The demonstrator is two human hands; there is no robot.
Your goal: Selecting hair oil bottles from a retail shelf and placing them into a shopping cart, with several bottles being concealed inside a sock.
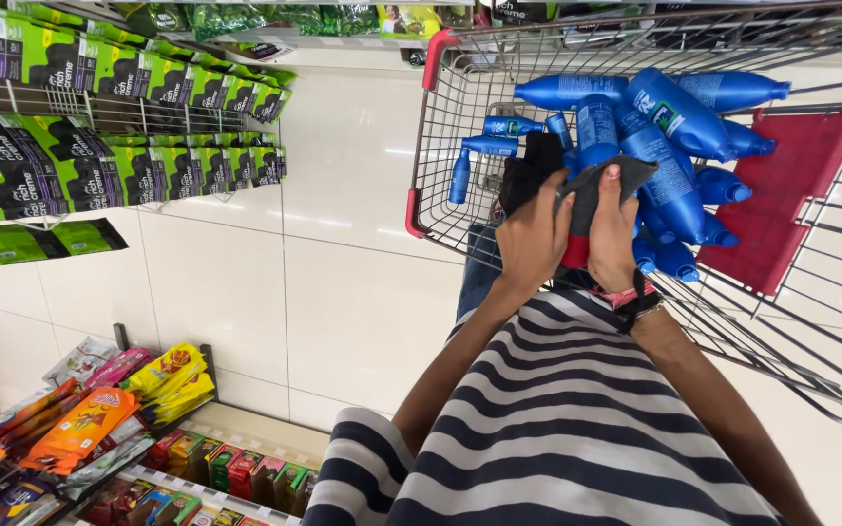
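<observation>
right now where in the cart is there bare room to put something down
Free: the red flap on the cart's right side, beside the blue bottles, and the bare wire floor left of the small bottles. Crowded: the middle, where bottles pile up and both hands, left hand and right hand, grip a dark cloth.

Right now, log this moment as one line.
left hand: holds cloth | right hand: holds cloth | cart: blue bottles
</observation>
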